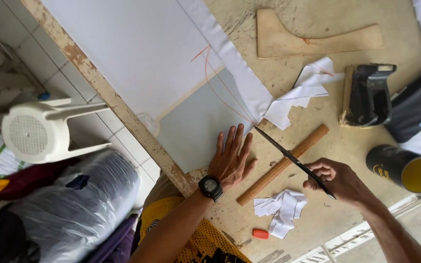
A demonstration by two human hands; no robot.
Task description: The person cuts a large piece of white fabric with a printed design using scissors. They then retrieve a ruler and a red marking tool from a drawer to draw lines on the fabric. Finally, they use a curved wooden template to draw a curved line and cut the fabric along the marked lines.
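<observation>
A worn bench [317, 146] with a scuffed, pale top and a chipped wooden edge carries everything. Across its far corner lies a broad sheet of smooth white fabric [137, 53], marked with thin orange curved lines, over a grey-blue panel [196, 122] that reaches the bench's near edge. A flat curved wooden template [313, 39] rests toward the far side. A black and yellow cylindrical cup [405, 168] lies on its side near the right edge, beside a black blocky tool [369, 95]. A straight wooden ruler [283, 164] lies slanted mid-bench.

The left hand [231, 160], a black watch on its wrist, presses flat with fingers spread on the grey-blue panel. The right hand [334, 180] is curled around the handles of long dark scissors [288, 156], whose tips meet the white fabric at the orange line. White crumpled offcuts [281, 207] lie close to the near edge, a small orange eraser [260, 234] beside them.
</observation>
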